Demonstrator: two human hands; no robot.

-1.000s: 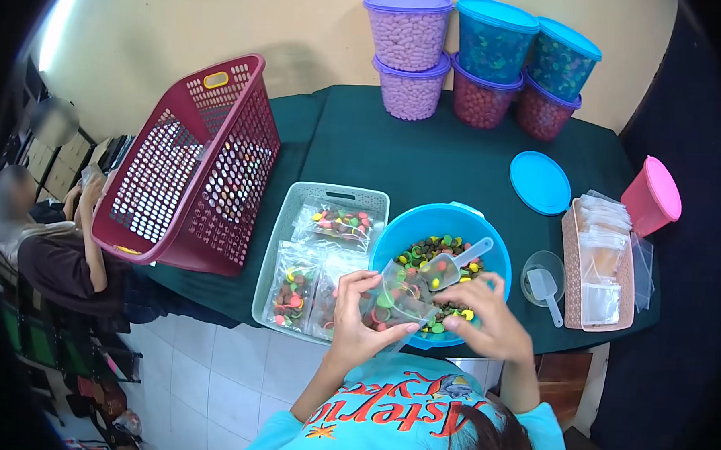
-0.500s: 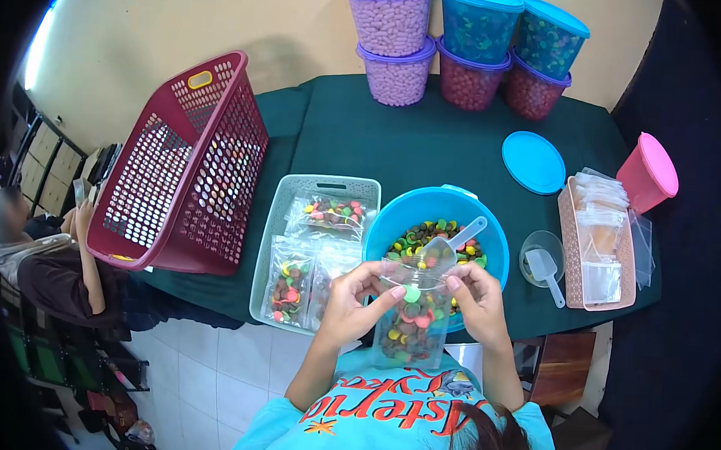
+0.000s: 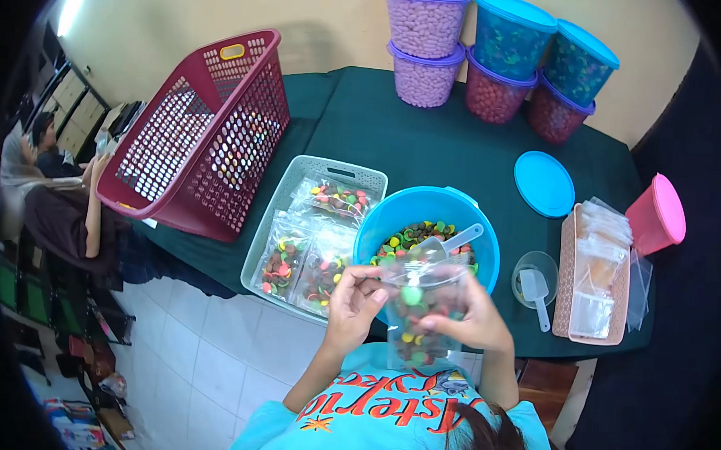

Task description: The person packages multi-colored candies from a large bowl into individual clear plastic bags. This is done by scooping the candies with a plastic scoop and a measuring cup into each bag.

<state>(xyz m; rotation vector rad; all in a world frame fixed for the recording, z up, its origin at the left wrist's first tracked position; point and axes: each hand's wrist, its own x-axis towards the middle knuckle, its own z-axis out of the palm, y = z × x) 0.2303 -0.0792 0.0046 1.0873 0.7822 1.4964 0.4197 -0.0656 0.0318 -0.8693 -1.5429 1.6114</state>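
Observation:
A clear zip bag [image 3: 414, 352], part filled with colourful round candies, hangs upright in front of my chest. My left hand [image 3: 357, 307] pinches its upper left edge. Lower on the right side, my right hand [image 3: 484, 315] grips it, thumb across the front and fingers behind the plastic. Just beyond the bag is a blue tub [image 3: 494, 267] of the same candies, with a clear scoop [image 3: 462, 239] resting in it. Left of the tub, a pale grey basket [image 3: 256, 261] holds several filled bags [image 3: 282, 262].
A maroon laundry basket [image 3: 239, 159] stands at the left. Several lidded tubs [image 3: 427, 79] are stacked at the back. On the right are a blue lid [image 3: 544, 183], a bowl with a scoop [image 3: 535, 287], a pink basket of bags [image 3: 568, 270] and a pink tub [image 3: 655, 214]. People [image 3: 63, 212] sit far left.
My right hand has shifted from the bag's top edge down along its right side, its thumb now across the front. My left hand keeps its hold. The whole view has shifted slightly.

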